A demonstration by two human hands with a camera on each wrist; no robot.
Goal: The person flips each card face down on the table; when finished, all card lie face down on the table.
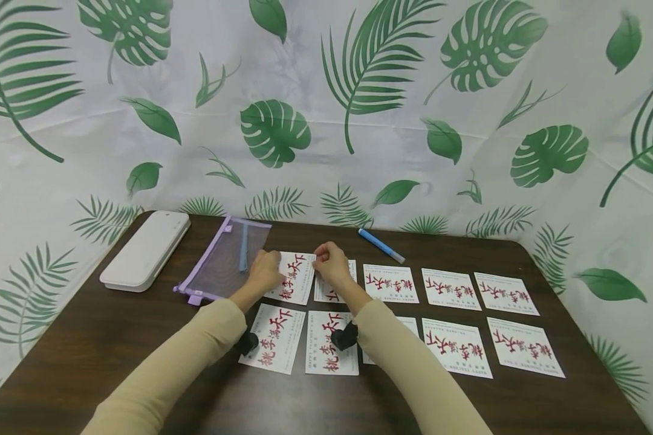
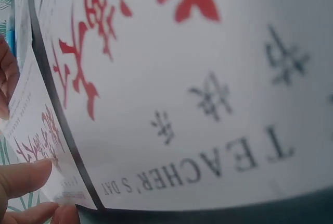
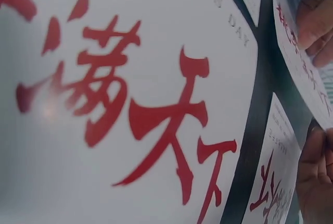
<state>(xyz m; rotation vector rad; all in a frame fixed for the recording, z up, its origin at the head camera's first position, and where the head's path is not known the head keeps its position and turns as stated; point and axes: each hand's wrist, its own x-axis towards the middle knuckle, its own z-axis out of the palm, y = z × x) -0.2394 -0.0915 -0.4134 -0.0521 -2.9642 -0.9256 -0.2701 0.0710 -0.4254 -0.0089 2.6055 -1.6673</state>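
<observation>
A white card [image 1: 299, 275] with red Chinese characters is held between the two hands at the back of the table, slightly raised. My left hand [image 1: 265, 273] pinches its left side, the thumb [image 2: 28, 177] lying over the printed face. At the far right corner of the same card, my right hand [image 1: 332, 264] grips with curled fingertips. Beneath the right hand lies another card [image 1: 326, 291], partly covered by it. Closer to me are two more cards, one left [image 1: 274, 341] and one [image 1: 318, 350] under the right wrist camera.
Several matching cards [image 1: 451, 289] lie in two rows to the right. A purple-edged mesh pouch [image 1: 217, 272] with a light blue strip sits left of the hands, beside a white case [image 1: 144, 251]. A blue marker [image 1: 380, 244] lies behind the cards, near the leaf-print curtain [image 1: 305, 169].
</observation>
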